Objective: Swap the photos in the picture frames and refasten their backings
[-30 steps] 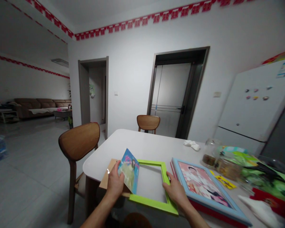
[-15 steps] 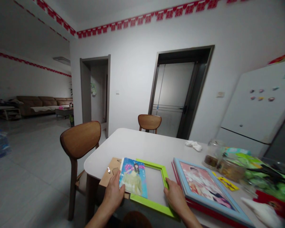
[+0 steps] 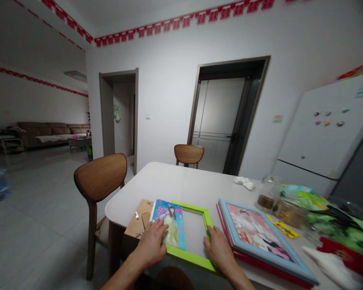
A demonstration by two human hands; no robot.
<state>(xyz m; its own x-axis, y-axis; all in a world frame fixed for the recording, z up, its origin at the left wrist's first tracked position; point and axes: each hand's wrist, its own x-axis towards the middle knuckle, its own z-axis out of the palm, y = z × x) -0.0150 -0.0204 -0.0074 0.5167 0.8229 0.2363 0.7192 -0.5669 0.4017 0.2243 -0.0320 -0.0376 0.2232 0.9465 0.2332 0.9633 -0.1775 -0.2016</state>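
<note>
A lime-green picture frame (image 3: 196, 259) lies at the near edge of the white table. Over its left part rests a photo (image 3: 177, 225) of a figure in a pale yellow dress on blue. My left hand (image 3: 153, 241) lies on the photo's lower left, its fingers extended and fairly flat. My right hand (image 3: 219, 247) grips the right side of the green frame, thumb inside the opening and fingers along the outer edge. Beneath the photo's left side, partly covered, is a brown backing board (image 3: 138, 217) with metal clips and a wire stand.
To the right lie stacked frames, a light-blue picture frame (image 3: 268, 249) on top. Beyond them stand a glass jar (image 3: 268, 193), a clear tub (image 3: 290, 211), a yellow packet (image 3: 286, 229) and green bags. Wooden chairs (image 3: 104, 175) flank the table; crumpled tissue (image 3: 244, 183) lies farther back.
My left hand has shifted from the photo's left edge onto its lower left, with fingers now laid over it. The right hand keeps its hold on the green frame.
</note>
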